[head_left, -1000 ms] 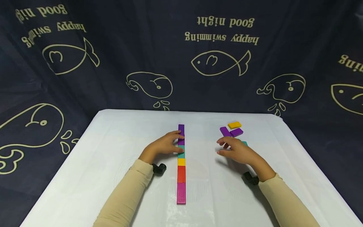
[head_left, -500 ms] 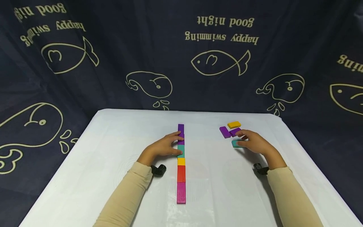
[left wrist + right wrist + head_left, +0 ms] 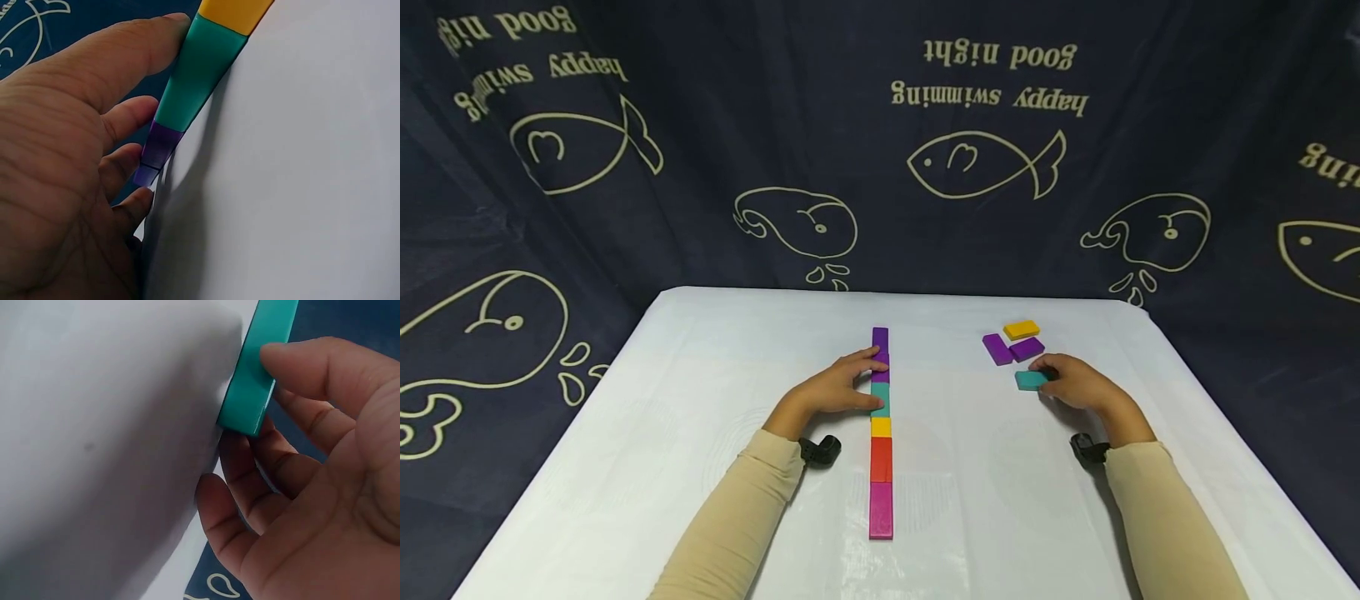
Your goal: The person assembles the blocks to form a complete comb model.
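Note:
My left hand [image 3: 835,386] rests along a straight row of flat coloured blocks. Its thumb touches the row's teal block [image 3: 203,69], and its loosely bent fingertips lie along the purple blocks [image 3: 161,142] farther back. Nearer the front of that row come a yellow block [image 3: 881,427], a red block [image 3: 882,460] and a magenta block [image 3: 882,510]. On the right side, my right hand [image 3: 1078,385] pinches the right end of a separate teal block [image 3: 253,381], thumb on one side and fingers around the other. That block lies on the table; the fingers hide its right end.
Just behind the right hand lie two loose purple blocks [image 3: 997,349] and a yellow block [image 3: 1022,330]. A white cloth covers the table [image 3: 737,333]. A dark curtain [image 3: 700,250] with fish drawings hangs behind its far edge.
My right hand has moved right from above the table to the loose teal block and taken hold of its right end. The left hand has stayed on the row.

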The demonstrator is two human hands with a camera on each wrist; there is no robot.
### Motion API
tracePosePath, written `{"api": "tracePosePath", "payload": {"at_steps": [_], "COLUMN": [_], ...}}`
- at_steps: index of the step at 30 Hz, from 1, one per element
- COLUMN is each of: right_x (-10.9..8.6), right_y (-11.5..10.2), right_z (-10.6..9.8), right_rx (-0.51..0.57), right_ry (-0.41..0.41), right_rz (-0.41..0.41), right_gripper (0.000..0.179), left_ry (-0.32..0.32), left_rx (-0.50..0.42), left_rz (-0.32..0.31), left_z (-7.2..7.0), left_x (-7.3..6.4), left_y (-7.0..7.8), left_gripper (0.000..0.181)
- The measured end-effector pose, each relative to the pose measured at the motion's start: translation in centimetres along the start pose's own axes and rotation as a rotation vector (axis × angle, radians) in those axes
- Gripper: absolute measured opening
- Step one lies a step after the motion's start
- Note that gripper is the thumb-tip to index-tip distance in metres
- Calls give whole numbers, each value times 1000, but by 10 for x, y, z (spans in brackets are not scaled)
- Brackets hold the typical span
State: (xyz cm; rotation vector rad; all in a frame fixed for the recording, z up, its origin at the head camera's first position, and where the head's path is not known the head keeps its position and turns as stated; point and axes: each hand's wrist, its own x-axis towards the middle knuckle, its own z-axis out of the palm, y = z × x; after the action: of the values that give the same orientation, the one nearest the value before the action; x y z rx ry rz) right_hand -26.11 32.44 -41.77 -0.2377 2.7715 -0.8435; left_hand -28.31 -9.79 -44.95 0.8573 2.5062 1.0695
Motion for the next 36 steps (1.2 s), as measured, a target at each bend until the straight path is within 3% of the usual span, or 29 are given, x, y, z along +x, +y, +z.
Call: {"api": "tracePosePath", "payload": {"at_steps": [14,28,36], "right_x": [8,35,57], "right_y": [-7,-46,-69], "right_z": [2,15,26], "right_rx": [65,95,111], "right_ry": [60,58,39], "right_rz": [-64,-159,-200], "right_gripper": [30,33,29], "left_ry": [3,4,-2], "left_rx": [-8,-19,0], "left_rz": [-3,-31,-16], "left_z": [0,0,-1], "left_x": [-2,-2,-2], "left_y": [1,2,2], "left_gripper": [66,65,66]}}
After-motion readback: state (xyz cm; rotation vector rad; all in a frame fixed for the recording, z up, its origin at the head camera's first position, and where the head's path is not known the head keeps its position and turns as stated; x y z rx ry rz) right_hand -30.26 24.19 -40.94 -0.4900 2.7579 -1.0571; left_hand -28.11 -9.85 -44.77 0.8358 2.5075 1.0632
